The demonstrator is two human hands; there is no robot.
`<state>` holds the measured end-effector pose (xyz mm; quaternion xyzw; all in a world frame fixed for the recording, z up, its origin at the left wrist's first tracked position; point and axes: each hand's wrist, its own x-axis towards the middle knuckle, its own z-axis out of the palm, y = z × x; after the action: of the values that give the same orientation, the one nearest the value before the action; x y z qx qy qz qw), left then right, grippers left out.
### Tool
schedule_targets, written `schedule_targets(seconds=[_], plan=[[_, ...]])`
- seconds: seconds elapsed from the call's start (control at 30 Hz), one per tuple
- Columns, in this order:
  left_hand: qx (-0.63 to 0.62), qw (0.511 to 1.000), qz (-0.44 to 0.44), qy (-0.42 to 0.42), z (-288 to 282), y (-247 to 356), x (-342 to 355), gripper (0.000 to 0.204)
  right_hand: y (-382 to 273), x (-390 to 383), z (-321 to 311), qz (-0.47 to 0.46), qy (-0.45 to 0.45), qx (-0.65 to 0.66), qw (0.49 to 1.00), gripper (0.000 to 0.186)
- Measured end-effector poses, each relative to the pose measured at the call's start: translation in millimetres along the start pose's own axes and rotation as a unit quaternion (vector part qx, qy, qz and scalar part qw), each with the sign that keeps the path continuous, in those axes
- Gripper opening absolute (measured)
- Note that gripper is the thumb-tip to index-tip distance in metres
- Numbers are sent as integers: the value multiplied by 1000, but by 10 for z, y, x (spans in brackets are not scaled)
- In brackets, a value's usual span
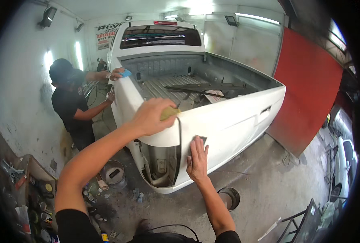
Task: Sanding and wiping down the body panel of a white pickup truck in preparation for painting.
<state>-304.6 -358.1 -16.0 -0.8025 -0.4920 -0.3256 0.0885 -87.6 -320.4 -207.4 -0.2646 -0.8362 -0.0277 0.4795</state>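
A white-walled workshop (26,93) surrounds the vehicle, with lamps along the walls that seem set there to throw light on the bodywork. In the middle stands a white pickup truck (228,111), its rear corner turned toward the wearer, which puts both the side and the tailgate (232,131) within reach. A red panel (305,89) rises beyond the truck's right rear. On the left, a co-worker (68,105) leans to the bed's side wall, holding a blue cloth (125,73) at its top edge. Loose dark strips (206,86) lie in the bed, perhaps put there to be off the floor. The tail-lamp recess (160,162) gapes without its lamp, leaving the corner's edges exposed. A bucket (230,197) sits on the floor just beside the tailgate, probably for easy reach. The wearer's left hand (152,116) is at the top of the rear corner, above the recess, its fingers curled round a yellowish pad (170,113), a grip that suits the rounded edge. The right hand (197,160) lies on the tailgate, fingers extended over a small dark sheet (203,139), apparently held by flat pressure; whether the thumb grips it cannot be told.
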Motion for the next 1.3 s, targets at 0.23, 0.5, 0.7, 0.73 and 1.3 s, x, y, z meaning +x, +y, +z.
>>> schedule_targets(seconds=[0.23, 0.5, 0.7, 0.73, 1.3], plan=[[45, 987, -149, 48, 40, 19, 46, 33, -351, 624, 149, 4, 96, 40, 995, 70], [80, 985, -136, 69, 54, 40, 14, 26, -422, 509, 198, -21, 86, 27, 996, 68], [64, 982, -141, 112, 31, 103, 11, 30, -440, 402, 199, 3, 41, 43, 998, 67], [63, 982, -144, 110, 6, 76, -25, 30, -468, 295, 294, 1, 42, 49, 998, 67], [36, 984, -128, 116, 87, 126, 29, 32, -628, 860, -51, -19, 87, 6, 996, 66]])
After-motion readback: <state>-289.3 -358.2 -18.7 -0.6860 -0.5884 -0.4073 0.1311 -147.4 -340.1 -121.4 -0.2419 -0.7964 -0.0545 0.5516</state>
